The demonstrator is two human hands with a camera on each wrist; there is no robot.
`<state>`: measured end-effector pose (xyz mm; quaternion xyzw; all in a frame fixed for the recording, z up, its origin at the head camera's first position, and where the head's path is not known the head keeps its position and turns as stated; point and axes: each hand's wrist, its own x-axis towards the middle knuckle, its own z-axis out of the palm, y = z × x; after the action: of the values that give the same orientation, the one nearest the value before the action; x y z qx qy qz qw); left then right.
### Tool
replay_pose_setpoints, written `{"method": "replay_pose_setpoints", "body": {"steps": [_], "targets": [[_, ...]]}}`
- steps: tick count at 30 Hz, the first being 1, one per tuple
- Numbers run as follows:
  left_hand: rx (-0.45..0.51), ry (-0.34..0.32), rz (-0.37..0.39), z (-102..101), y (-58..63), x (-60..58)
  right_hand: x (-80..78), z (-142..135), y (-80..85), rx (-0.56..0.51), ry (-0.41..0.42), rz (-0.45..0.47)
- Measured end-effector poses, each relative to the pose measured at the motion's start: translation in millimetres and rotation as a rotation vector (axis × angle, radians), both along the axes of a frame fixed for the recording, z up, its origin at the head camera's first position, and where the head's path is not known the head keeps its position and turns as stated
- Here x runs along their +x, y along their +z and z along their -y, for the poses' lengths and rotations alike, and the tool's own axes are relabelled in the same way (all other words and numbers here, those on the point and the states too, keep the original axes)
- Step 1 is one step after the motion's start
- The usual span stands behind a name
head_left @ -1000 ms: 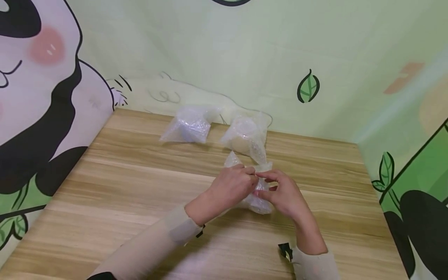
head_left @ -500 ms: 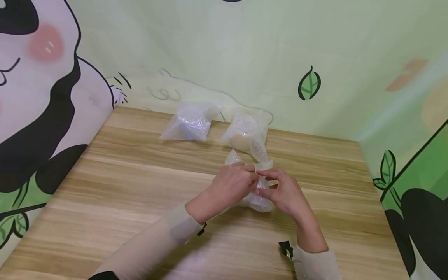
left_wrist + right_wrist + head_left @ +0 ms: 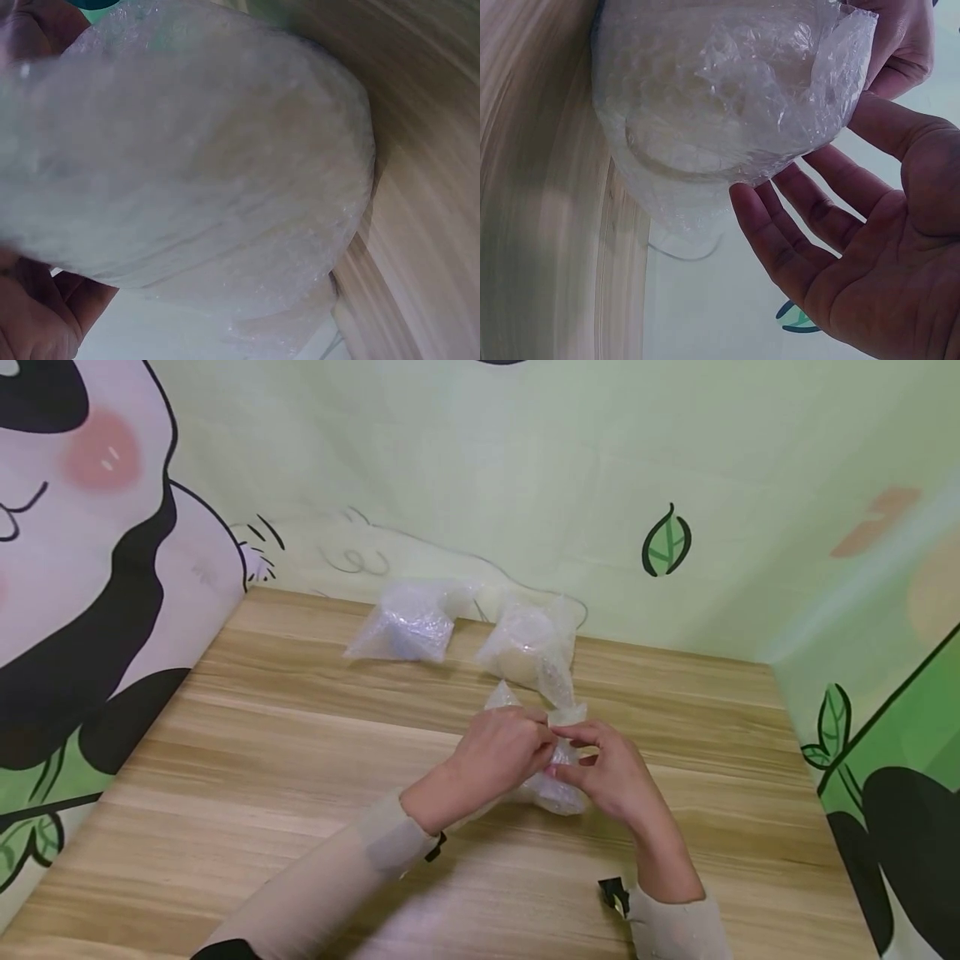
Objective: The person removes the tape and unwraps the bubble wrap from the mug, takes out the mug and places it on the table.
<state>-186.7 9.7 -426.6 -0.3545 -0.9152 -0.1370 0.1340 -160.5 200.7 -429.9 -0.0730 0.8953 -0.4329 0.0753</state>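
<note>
A rounded bundle in clear bubble wrap sits on the wooden table in the head view, between my hands and partly covered by them. My left hand grips the wrap at its top with curled fingers. From the right, my right hand pinches the wrap close to the left fingers. In the right wrist view the bubble wrap bunches near the right thumb, while the other fingertips touch its side. A pale, round form shows through the bubble wrap in the left wrist view. What it wraps is unclear.
Behind stand two more bubble-wrapped bundles, one with a bluish thing inside and one with a beige thing inside. The wooden table meets a pale green backdrop with cartoon prints at the rear and sides.
Both hands keep their hold on the bubble-wrapped bundle almost still; only the head view has shifted slightly.
</note>
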Motion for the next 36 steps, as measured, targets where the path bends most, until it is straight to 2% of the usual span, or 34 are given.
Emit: {"method": "replay_pose_setpoints", "body": {"steps": [5, 10, 20, 25, 30, 36], "targets": [[-0.016, -0.031, -0.014, 1, 0.6, -0.5, 1.2, 0, 0.8, 0.015, -0.006, 0.003], [-0.073, -0.055, -0.074, 0, 1.3, 0.6, 2.1, 0, 0.1, 0.024, -0.008, 0.009], [-0.260, -0.074, -0.211, -3, 5.0, 2.5, 3.2, 2, 0.0, 0.024, -0.018, 0.008], [-0.315, -0.076, -0.245, -5, 7.4, 3.4, 3.3, 2, 1.1, 0.020, -0.017, -0.003], [-0.331, -0.063, -0.279, -6, 8.9, 2.4, 2.2, 2, 2.3, 0.004, -0.013, 0.009], [-0.357, -0.073, -0.278, -7, 10.3, 1.4, 2.4, 2, 2.7, 0.000, -0.007, 0.001]]}}
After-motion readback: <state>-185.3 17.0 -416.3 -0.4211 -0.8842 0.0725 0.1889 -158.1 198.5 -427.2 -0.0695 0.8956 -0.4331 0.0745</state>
